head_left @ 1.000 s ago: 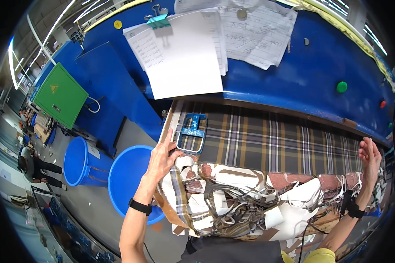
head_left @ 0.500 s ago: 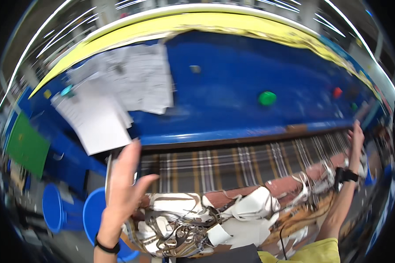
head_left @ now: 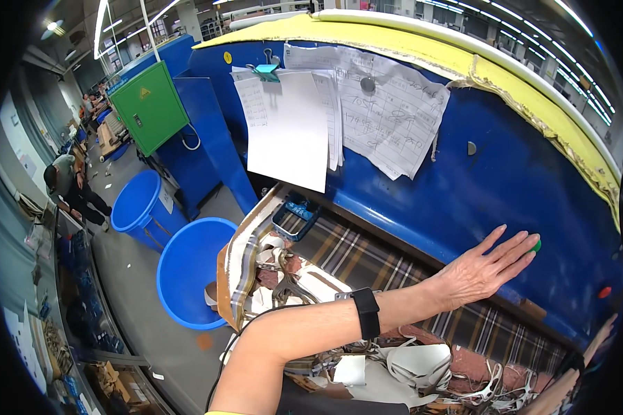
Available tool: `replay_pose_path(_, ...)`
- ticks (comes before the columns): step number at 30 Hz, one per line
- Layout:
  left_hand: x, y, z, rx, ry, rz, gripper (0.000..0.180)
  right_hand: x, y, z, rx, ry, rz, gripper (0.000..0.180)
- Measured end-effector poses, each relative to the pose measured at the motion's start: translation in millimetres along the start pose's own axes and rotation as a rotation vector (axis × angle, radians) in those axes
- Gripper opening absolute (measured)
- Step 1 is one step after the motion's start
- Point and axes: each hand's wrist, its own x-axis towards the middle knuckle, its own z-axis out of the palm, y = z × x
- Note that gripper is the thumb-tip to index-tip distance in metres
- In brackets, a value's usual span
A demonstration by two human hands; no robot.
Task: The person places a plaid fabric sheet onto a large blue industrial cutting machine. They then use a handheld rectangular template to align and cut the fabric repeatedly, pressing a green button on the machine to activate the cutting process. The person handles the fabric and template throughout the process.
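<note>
My left hand (head_left: 483, 271) reaches across to the blue machine panel (head_left: 422, 214), fingers stretched out. Its fingertips lie over a green button (head_left: 537, 245) and partly cover it; whether they press it I cannot tell. Near the right rim my right hand (head_left: 603, 333) is small and partly cut off, with fingers extended and no held thing visible. Below the panel runs a strip of dark plaid fabric (head_left: 381, 261). In front of it lie white cut pieces (head_left: 415, 363) among tangled straps and scraps. A small blue tray (head_left: 296, 218) sits at the fabric's left end.
Two blue bins, a near one (head_left: 194, 273) and a farther one (head_left: 145, 200), stand on the floor at left. Papers (head_left: 287, 131) under a teal clip hang on the panel. A red button (head_left: 604, 292) sits at right. Another person (head_left: 73, 183) bends over at far left.
The view has swung left, bringing bins and a person into sight. My left hand has moved from the fabric's left end across to the green button. My right hand now shows at the rim.
</note>
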Motion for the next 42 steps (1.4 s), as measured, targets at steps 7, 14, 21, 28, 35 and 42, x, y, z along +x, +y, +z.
replay_pose_path(7, -2.5, 8.4, -4.2, 0.042, -0.016, 0.003, 0.076, -13.9, 7.8, -14.1, 0.023, -0.027, 0.006, 0.04)
replay_pose_path(14, -6.0, 16.7, -20.1, 0.124, -0.017, 0.012, 0.076, -30.8, -2.2, -25.4, 0.041, -0.04, 0.004, 0.037)
replay_pose_path(21, -3.5, 16.1, -23.5, 0.222, -0.092, -0.019, 0.078, -39.7, -16.0, -26.5, 0.062, -0.047, 0.01, 0.034)
replay_pose_path(28, 4.6, 31.5, -58.0, -0.005, -0.173, -0.056, 0.083, -69.3, -39.8, -54.7, 0.077, -0.022, -0.006, 0.032)
replay_pose_path(35, -52.8, 26.4, -158.7, -0.639, -0.767, -0.37, 0.07, -220.6, -134.4, -76.1, 0.175, -0.228, -0.115, 0.03)
replay_pose_path(42, -178.9, 28.5, -206.3, -0.476, -0.593, -0.589, 0.085, -463.6, -169.9, -38.9, -0.359, -1.069, -0.1, 0.022)
